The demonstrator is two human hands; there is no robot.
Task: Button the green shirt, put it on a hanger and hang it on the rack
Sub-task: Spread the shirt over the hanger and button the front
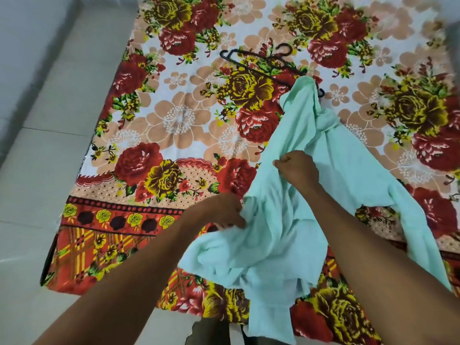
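Observation:
The pale green shirt (281, 235) hangs crumpled and lifted over a flowered bedsheet, its cloth bunched and twisted. My left hand (224, 212) grips a fold at the shirt's left edge. My right hand (297, 168) is higher up and holds a bunch of the cloth in a fist. One part of the shirt trails up toward a black plastic hanger (258, 61), which lies flat on the sheet beyond it and is partly covered at its right end. No buttons show in this view.
The red, yellow and peach flowered sheet (179, 115) covers a bed or mattress. A light tiled floor (37, 170) runs along the left side. No rack is in view.

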